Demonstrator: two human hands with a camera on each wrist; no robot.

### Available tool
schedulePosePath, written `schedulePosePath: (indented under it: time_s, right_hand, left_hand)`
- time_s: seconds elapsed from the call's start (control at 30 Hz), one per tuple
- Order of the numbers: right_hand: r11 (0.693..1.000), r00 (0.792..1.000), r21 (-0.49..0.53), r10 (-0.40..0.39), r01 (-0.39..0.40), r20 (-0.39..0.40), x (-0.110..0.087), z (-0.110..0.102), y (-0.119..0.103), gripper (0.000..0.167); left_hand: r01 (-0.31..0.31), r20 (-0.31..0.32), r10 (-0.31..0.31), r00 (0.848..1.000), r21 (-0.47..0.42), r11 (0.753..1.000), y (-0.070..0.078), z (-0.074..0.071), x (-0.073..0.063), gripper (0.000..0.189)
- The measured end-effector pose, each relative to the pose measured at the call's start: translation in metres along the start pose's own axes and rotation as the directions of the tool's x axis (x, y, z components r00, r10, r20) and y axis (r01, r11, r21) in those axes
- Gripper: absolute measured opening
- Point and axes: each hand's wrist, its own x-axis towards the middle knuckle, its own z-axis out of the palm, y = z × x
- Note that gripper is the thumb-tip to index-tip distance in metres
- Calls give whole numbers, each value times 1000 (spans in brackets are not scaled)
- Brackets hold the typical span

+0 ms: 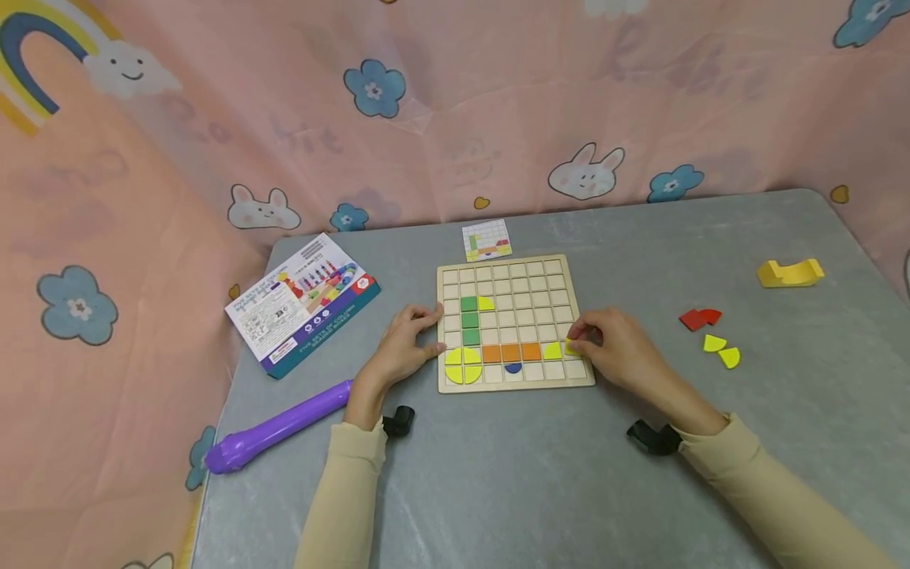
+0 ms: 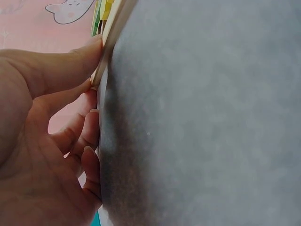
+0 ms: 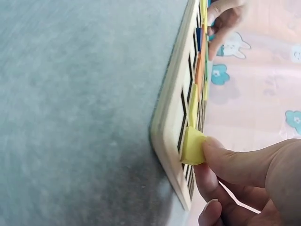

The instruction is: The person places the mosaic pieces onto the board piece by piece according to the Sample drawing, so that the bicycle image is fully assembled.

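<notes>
My right hand [image 1: 614,348] pinches a yellow quarter-round piece [image 3: 193,147] between thumb and forefinger, at the right end of a row on the wooden grid board [image 1: 512,381]. With thumb and forefinger, my left hand [image 1: 403,345] touches the board's left edge, its other fingers loosely bent near the tabletop. Green squares [image 1: 470,320] stand in a column on the board, a yellow quarter piece [image 1: 486,303] beside the top one. Yellow quarters form a circle [image 1: 464,365] at the lower left. Orange squares [image 1: 510,353], another yellow quarter [image 1: 552,351] and a blue half-round piece [image 1: 513,368] lie rightward.
A small pattern card [image 1: 487,240] lies behind the board. Left are a printed toy box [image 1: 302,304] and a purple tube [image 1: 280,427]. To the right are red pieces [image 1: 700,318], loose yellow quarters [image 1: 721,350] and a yellow curved block [image 1: 791,273] on the grey table [image 1: 512,482].
</notes>
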Motion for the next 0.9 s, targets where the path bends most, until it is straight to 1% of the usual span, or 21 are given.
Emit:
schedulePosePath:
  time_s: [0.2,0.53,0.73,0.9]
  right_hand:
    - [1000,1000,4,13,-13,21,1,5,3,5]
    - [1000,1000,5,2,-2,-1,0,9,6,6]
    - [1000,999,18,19,-18,-36,-1,10,7,17]
    - [999,999,23,43,-43,-22,-6,6,14,26]
  left_hand:
    - [7,1,-7,1000,-2,1000,1,0,0,68]
    - [7,2,-7,1000,0,1000,0,0,0,68]
    - [5,-1,-5,1000,7,1000,0,0,0,68]
    - [7,-2,-7,1000,2,1000,0,0,0,68]
